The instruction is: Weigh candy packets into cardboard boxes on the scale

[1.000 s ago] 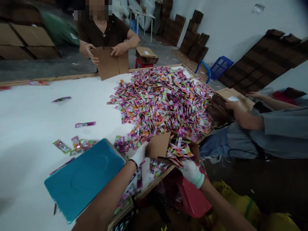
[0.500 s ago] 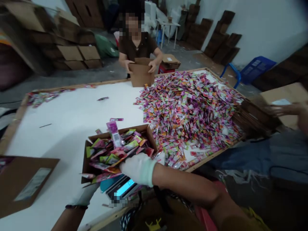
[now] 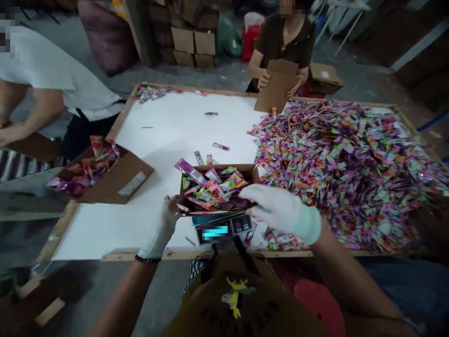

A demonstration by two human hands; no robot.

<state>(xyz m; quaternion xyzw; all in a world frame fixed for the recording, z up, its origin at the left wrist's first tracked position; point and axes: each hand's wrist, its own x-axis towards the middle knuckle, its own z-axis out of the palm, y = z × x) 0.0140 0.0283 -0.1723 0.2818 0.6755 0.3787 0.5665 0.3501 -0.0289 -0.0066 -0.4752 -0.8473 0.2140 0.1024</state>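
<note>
A cardboard box (image 3: 255, 174) full of small pink, green and purple packets (image 3: 213, 189) rests on a digital scale (image 3: 213, 230) with a lit blue display. My left hand (image 3: 164, 224), gloved in white with bare fingertips, is at the box's left front corner, fingers apart. Over the right end of the box hovers my gloved right hand (image 3: 273, 206), its fingers spread above the packets, with nothing visible in it. One purple packet (image 3: 190, 171) sticks out over the box's left rim.
A large heap of packets (image 3: 336, 168) covers the table's right side. A second filled box (image 3: 115, 180) stands tilted at the left edge. Across the table (image 3: 168, 159) a person holds a cardboard box (image 3: 277, 86); another person in a white shirt (image 3: 45, 70) is at the left.
The view has swung left, bringing the person in white into sight. My right hand has lifted from the packets. My left hand has moved up beside the box corner, and the box sits straighter.
</note>
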